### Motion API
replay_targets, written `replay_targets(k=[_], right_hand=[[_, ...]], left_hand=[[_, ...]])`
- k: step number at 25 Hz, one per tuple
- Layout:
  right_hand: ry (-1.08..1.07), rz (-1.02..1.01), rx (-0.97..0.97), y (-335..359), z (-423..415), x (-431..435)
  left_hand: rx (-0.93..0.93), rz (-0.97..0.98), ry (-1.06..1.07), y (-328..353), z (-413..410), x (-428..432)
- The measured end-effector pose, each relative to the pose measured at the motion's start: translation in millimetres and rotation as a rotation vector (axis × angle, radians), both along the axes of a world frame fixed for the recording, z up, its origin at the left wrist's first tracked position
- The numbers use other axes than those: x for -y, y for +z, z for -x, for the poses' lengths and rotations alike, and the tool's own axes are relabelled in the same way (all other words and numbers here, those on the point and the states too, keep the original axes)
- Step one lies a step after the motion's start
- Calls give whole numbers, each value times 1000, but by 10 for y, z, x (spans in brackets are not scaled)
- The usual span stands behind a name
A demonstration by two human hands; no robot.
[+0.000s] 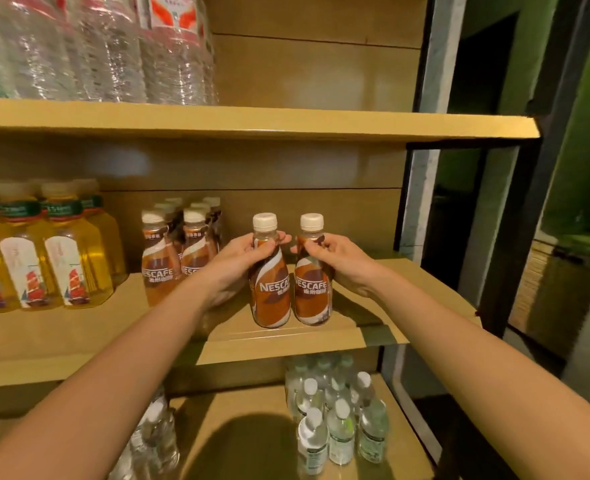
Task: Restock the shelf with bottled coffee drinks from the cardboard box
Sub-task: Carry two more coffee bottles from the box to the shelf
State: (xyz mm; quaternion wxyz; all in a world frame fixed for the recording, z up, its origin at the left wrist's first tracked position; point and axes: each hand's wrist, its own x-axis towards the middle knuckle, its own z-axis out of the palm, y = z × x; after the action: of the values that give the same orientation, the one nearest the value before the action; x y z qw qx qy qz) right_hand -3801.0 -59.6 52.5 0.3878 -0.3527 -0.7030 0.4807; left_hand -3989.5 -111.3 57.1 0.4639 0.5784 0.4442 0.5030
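Two brown Nescafe coffee bottles with white caps stand upright side by side near the front of the middle shelf (373, 327). My left hand (241, 261) grips the neck of the left bottle (270, 296). The right bottle (312, 292) is held at its neck by my right hand (335, 258). A group of several more coffee bottles (179, 251) stands further back to the left on the same shelf. No cardboard box is in view.
Yellow tea bottles (44, 261) fill the left of the middle shelf. Large water bottles (113, 46) sit on the top shelf, small clear bottles (335, 417) on the bottom shelf. The shelf's dark metal post (515, 237) stands at the right.
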Motion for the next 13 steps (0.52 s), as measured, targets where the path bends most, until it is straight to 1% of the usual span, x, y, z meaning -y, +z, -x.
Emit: replay_targets(k=[6,9,11,13], right_hand=[[128,7,-31,-13,-145,-264],[181,-11,3,-35,-145,-313],[159,-22,58,-50,-130,-295],[73,-35,98,-54,-145,-217]], left_hand=[[31,13,-68,-57,-38,-326],[25,-1,-92,-80,-51,-367],[3,-37,-112,-103,-68,-350],[46,-62,-60,-159,-89,-276]])
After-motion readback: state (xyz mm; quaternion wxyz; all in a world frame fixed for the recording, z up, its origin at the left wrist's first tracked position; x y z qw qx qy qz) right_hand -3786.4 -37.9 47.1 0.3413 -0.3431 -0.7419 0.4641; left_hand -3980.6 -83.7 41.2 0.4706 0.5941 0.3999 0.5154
